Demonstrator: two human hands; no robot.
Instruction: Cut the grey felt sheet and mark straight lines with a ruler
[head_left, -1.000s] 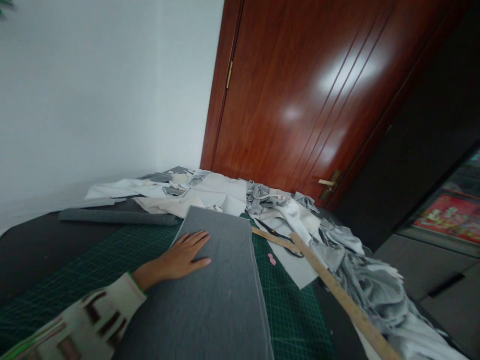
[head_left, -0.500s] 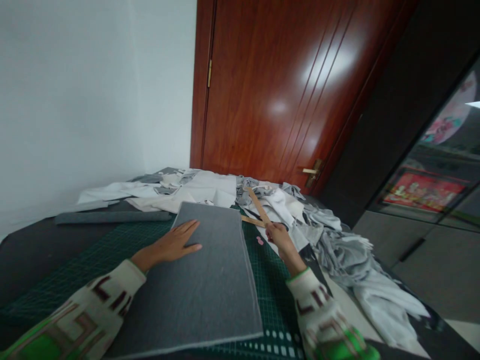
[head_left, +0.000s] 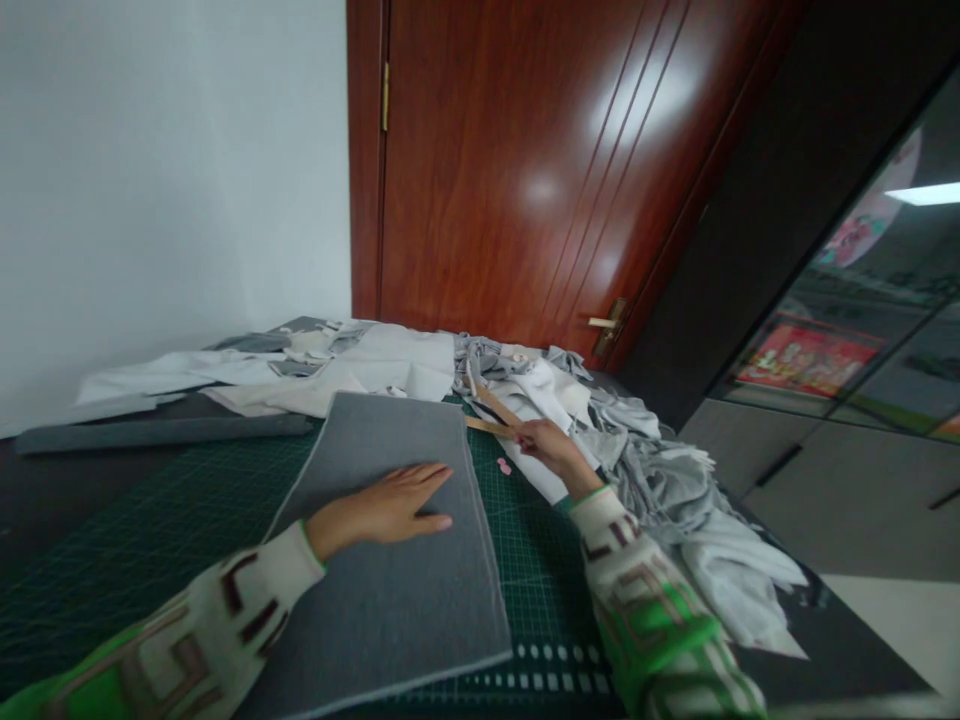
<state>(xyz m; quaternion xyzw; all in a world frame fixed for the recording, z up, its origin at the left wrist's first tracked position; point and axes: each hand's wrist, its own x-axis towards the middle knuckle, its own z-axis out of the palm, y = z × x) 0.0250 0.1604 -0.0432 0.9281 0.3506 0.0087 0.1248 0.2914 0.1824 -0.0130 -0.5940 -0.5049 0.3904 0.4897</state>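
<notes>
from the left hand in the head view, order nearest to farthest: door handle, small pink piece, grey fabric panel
1. Grey fabric panel: right beneath the left hand.
2. Small pink piece: on the green cutting mat, just right of the panel.
3. Door handle: farthest, beyond the fabric scraps, upper right.

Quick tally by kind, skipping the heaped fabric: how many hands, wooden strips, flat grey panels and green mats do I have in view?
Left hand and right hand: 2
Held wooden strip and other wooden strip: 2
Flat grey panel: 1
Green mat: 1
Total: 6
</notes>
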